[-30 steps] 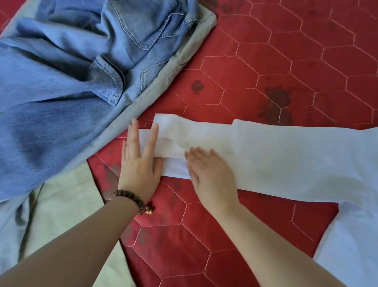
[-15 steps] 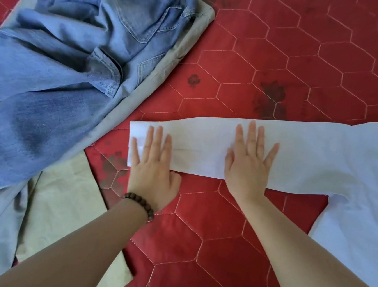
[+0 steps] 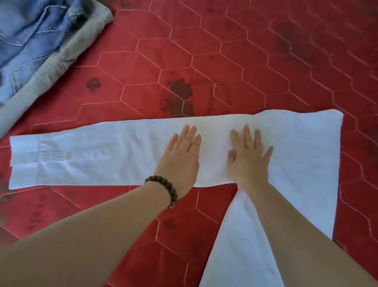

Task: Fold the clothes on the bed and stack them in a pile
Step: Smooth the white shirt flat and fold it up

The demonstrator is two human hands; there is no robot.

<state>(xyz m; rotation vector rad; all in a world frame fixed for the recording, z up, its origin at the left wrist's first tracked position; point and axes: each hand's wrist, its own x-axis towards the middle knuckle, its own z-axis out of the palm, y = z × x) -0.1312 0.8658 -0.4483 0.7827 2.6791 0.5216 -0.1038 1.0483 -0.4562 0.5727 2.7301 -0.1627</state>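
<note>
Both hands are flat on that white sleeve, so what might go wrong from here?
The white shirt's sleeve is only pressed by the left hand and right hand, not gripped, so it may wrinkle or slide on the red quilt once released. The jeans lie unfolded nearby and could crowd the pile.

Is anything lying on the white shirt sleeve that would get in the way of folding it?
Nothing visible besides the hands: the left hand and right hand press flat on the sleeve. The jeans lie apart from it.
</note>
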